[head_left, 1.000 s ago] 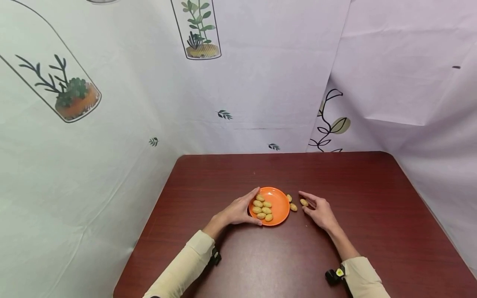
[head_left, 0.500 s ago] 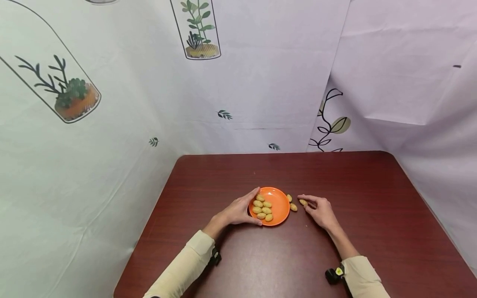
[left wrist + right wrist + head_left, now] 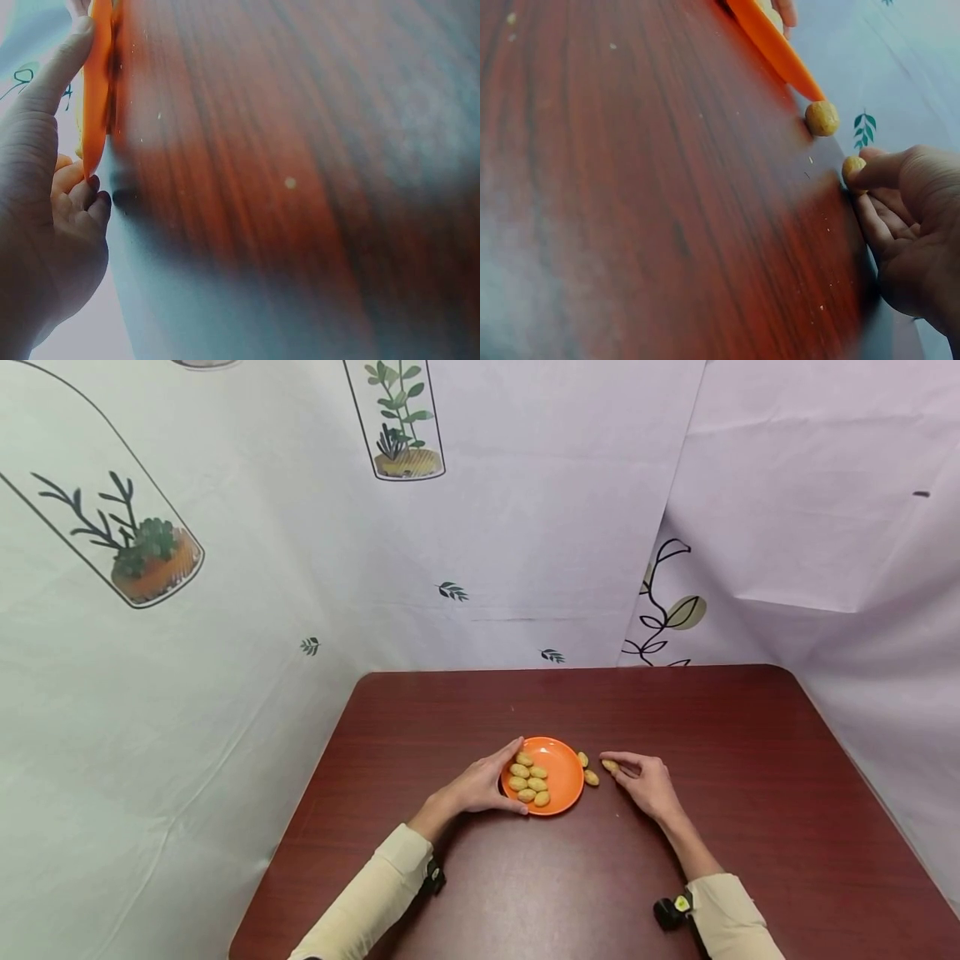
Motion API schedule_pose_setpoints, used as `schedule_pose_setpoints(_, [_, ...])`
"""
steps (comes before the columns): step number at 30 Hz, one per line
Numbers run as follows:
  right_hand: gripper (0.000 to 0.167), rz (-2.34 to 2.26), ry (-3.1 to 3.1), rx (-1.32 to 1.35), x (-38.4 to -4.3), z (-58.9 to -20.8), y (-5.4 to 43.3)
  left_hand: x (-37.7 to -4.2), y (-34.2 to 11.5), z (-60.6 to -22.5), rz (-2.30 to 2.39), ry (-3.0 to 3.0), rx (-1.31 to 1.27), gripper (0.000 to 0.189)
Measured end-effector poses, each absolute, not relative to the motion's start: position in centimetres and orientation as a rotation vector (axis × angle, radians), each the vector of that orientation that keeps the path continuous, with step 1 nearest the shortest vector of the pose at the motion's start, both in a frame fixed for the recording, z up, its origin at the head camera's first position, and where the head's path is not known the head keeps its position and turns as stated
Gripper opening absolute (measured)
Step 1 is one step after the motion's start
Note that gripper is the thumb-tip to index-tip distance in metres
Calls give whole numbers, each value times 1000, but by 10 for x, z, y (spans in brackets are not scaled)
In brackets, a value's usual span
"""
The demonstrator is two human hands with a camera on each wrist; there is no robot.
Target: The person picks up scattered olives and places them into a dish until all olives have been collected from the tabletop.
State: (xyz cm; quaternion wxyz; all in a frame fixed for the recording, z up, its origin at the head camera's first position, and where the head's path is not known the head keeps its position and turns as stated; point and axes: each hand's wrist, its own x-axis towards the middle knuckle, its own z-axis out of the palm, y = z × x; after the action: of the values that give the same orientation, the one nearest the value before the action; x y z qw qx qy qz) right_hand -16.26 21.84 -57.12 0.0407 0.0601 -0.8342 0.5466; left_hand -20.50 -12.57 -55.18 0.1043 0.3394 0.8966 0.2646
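An orange plate (image 3: 562, 760) with several peanuts (image 3: 528, 781) in it sits mid-table. My left hand (image 3: 491, 782) holds its left rim, index finger at the far side and thumb at the near side. The left wrist view shows the plate (image 3: 96, 105) edge-on against my thumb. My right hand (image 3: 628, 771) lies just right of the plate and pinches one peanut (image 3: 609, 766) on the table. In the right wrist view that peanut (image 3: 850, 166) sits at my fingertips (image 3: 874, 174). Two loose peanuts (image 3: 592, 777) lie between the pinched peanut and the plate.
A dark red wooden table (image 3: 570, 877) with rounded far corners carries everything. Printed fabric sheets (image 3: 525, 527) hang close behind it and along both sides. One loose peanut (image 3: 822, 118) lies right beside the plate rim (image 3: 776, 49). Small crumbs dot the wood.
My right hand's fingers have closed from a spread pose onto the peanut and shifted slightly toward the plate. The left hand and the plate have stayed still.
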Motion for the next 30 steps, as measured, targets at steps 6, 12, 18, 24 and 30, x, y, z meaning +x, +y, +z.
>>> schedule_pose_setpoints(6, [30,1743,-2500,170,-164,-572,219,-204,-126,-551,779,2648,1009,127])
schedule_pose_setpoints(12, [31,1759,-2488,157,-165,-571,219,-204,-126,-551,768,2648,1003,128])
schedule_pose_setpoints(18, [30,1684,-2527,139,-168,-565,217,-204,-127,-550,773,2646,1009,127])
schedule_pose_setpoints(24, [28,1635,-2568,112,-173,-557,210,-205,-127,-550,780,2639,1012,127])
schedule_pose_setpoints(30, [27,1643,-2568,100,-179,-549,195,-205,-126,-550,778,2633,1001,127])
